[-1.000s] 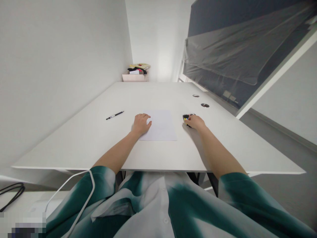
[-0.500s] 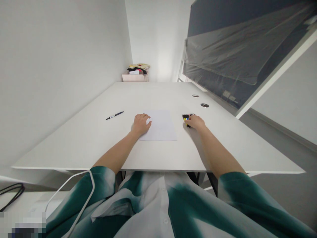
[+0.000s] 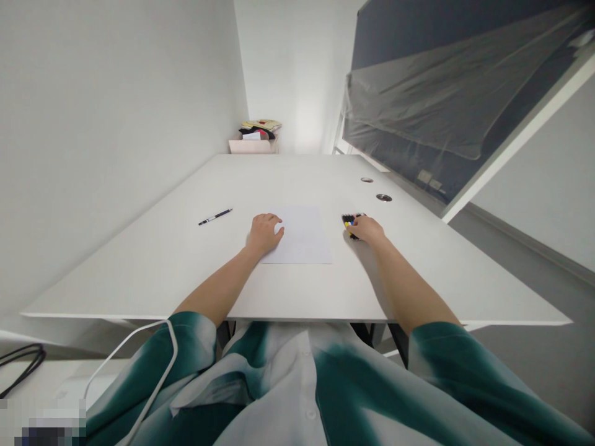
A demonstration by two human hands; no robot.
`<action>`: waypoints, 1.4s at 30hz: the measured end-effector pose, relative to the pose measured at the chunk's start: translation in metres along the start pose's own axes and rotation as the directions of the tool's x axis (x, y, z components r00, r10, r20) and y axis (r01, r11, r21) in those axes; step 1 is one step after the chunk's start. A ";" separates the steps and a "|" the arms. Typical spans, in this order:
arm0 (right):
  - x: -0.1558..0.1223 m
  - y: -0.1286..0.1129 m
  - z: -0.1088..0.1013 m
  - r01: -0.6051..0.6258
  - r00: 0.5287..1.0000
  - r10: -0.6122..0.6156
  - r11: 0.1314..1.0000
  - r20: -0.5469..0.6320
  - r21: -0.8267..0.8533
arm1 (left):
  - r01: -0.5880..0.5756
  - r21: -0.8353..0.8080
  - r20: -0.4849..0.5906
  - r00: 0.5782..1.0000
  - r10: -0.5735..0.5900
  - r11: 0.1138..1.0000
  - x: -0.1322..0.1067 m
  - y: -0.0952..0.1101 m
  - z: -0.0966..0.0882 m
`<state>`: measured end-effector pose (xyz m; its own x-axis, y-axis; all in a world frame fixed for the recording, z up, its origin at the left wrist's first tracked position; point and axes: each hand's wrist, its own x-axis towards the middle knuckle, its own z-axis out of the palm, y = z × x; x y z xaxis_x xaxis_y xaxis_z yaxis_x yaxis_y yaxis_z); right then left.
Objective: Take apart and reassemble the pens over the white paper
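Note:
A sheet of white paper (image 3: 304, 235) lies flat in front of me. Over its left edge rests my left hand (image 3: 264, 232), open, with the thumb apart from the fingers. To the right of the sheet is a small pack of markers (image 3: 349, 228), dark with yellow, white and blue parts. My right hand (image 3: 369, 229) is closed on its right side, covering part of it. How the fingers grip underneath is hidden. A black and white pen (image 3: 215, 216) lies slantwise left of my left hand, apart from it.
The white table (image 3: 297, 291) bears two round cable-hole covers (image 3: 383, 198) at the right. A pink box (image 3: 251, 146) heaped with cloth-like items stands beyond the far edge. A large dark panel (image 3: 446, 93) wrapped in plastic leans over the right side. A white cable (image 3: 174, 344) crosses my left sleeve.

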<state>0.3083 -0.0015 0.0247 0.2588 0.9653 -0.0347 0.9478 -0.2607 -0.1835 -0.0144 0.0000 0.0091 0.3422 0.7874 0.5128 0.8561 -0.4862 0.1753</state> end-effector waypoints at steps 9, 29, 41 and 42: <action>0.001 0.001 0.000 -0.003 1.000 0.003 1.000 -0.020 -0.004 | 0.015 0.011 0.029 0.999 -0.015 1.000 0.000 0.002 -0.002; -0.034 -0.064 0.043 0.459 0.868 -0.459 0.887 -0.191 -0.048 | 0.128 0.139 0.361 0.917 -0.171 0.982 -0.002 -0.015 0.015; -0.032 -0.063 0.044 0.468 0.877 -0.474 0.880 -0.076 -0.082 | 0.097 0.187 0.420 0.892 -0.168 0.978 -0.001 -0.015 0.014; -0.032 -0.064 0.044 0.468 0.877 -0.474 0.880 -0.075 -0.081 | 0.099 0.185 0.422 0.891 -0.170 0.978 -0.001 -0.015 0.014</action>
<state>0.2317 -0.0151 -0.0054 -0.2079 0.9694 0.1305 0.9703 0.2213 -0.0979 -0.0220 0.0115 -0.0059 0.3225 0.9438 0.0724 0.9426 -0.3272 0.0666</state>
